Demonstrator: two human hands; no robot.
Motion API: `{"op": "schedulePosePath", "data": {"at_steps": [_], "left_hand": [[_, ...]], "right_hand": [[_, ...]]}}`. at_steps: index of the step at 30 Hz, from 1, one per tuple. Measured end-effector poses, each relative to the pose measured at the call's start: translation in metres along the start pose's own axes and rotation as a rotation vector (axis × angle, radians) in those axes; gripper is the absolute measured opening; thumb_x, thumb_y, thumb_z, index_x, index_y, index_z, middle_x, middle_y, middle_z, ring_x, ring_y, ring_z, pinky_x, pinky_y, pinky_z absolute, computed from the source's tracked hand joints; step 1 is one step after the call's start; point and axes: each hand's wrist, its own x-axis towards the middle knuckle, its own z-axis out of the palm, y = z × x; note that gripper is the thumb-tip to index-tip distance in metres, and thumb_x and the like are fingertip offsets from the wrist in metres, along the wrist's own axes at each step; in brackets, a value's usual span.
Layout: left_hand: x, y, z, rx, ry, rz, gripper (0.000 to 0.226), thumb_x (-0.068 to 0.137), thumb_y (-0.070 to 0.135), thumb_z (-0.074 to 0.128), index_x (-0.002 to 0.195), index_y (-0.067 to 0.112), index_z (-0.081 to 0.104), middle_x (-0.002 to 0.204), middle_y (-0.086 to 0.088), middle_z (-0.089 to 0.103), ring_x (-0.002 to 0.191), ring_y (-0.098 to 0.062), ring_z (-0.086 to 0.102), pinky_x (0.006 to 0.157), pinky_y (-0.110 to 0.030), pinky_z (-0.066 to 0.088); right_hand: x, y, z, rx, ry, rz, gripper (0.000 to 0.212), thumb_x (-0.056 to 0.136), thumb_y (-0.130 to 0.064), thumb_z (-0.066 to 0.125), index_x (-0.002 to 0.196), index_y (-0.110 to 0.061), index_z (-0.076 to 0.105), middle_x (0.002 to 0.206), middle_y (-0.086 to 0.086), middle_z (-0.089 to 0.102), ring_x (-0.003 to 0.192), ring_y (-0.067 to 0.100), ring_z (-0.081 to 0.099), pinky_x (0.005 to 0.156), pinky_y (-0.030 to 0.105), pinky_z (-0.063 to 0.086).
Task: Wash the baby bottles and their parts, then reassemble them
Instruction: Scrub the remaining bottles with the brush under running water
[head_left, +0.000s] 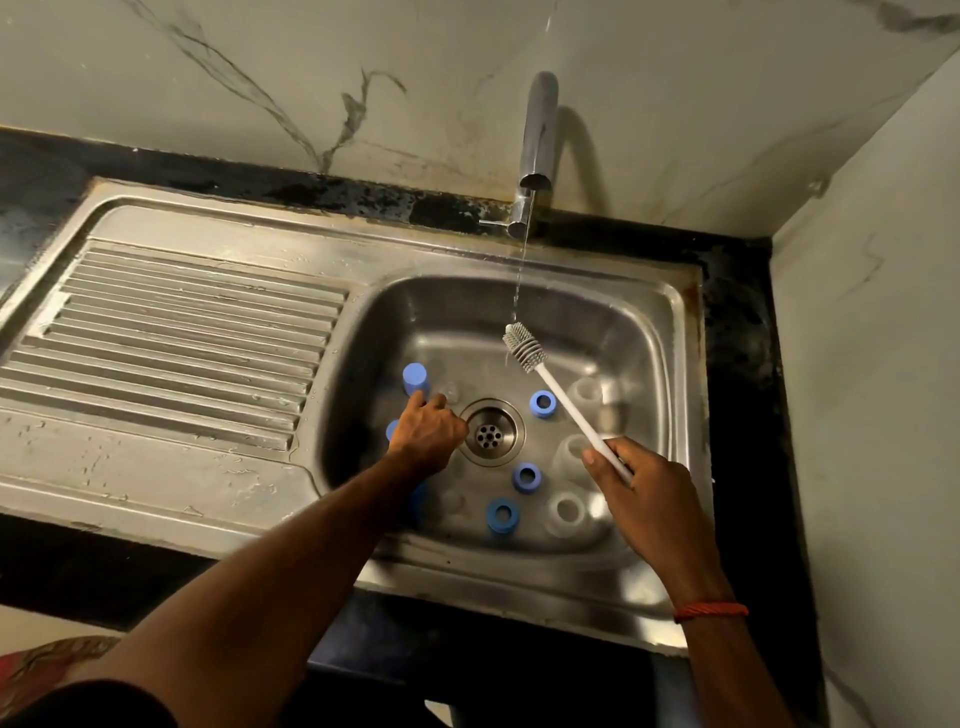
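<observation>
Seemingly early: blue rings (543, 402) and clear bottles (566, 512) lie separate in the sink (441, 312), centre frame, nothing reassembled. The right hand (644, 493) grips the brush (566, 405) under running water (522, 270); the left hand (426, 431) curls among them, grasp unclear.

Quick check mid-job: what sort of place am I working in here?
Most likely a home kitchen: a stainless steel sink with a ribbed drainboard set in a dark counter, a running tap against a marble-look wall, and a bottle brush over blue bottle rings in the basin.
</observation>
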Motion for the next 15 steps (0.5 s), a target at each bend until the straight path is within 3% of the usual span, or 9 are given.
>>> {"op": "schedulePosePath", "data": {"at_steps": [6,10,13,15], "left_hand": [[0.005,0.002,-0.011,-0.051,0.033,0.027,0.029,0.088,0.042,0.062,0.114,0.03,0.067,0.119,0.003,0.066,0.127,-0.024,0.047,0.102,-0.045,0.032],[0.01,0.022,-0.03,-0.147,0.072,0.115,0.04,0.087,0.049,0.062,0.122,0.03,0.065,0.124,-0.001,0.066,0.127,-0.026,0.05,0.11,-0.046,0.03],[0.019,0.04,-0.025,-0.203,0.01,0.185,0.061,0.082,0.056,0.069,0.138,0.036,0.052,0.141,-0.001,0.057,0.135,-0.026,0.046,0.116,-0.049,0.024],[0.024,0.051,-0.02,-0.245,-0.015,0.229,0.068,0.08,0.059,0.071,0.141,0.042,0.046,0.141,-0.002,0.057,0.135,-0.026,0.047,0.115,-0.048,0.024]], "right_hand": [[0.002,0.004,-0.002,-0.002,0.024,0.024,0.03,0.093,-0.051,0.056,0.095,-0.024,0.069,0.067,-0.006,0.066,0.065,0.013,0.062,0.063,0.036,0.053],[0.003,0.001,-0.006,-0.023,0.031,0.028,0.031,0.092,-0.054,0.054,0.094,-0.026,0.068,0.066,-0.007,0.065,0.062,0.006,0.061,0.058,0.031,0.051],[0.003,-0.001,-0.007,-0.042,0.029,0.033,0.031,0.092,-0.055,0.052,0.095,-0.028,0.067,0.066,-0.008,0.064,0.061,0.004,0.06,0.055,0.025,0.046],[0.003,-0.001,-0.007,-0.074,0.03,0.029,0.028,0.094,-0.051,0.054,0.099,-0.027,0.067,0.069,-0.007,0.065,0.063,0.006,0.059,0.055,0.024,0.045]]}}
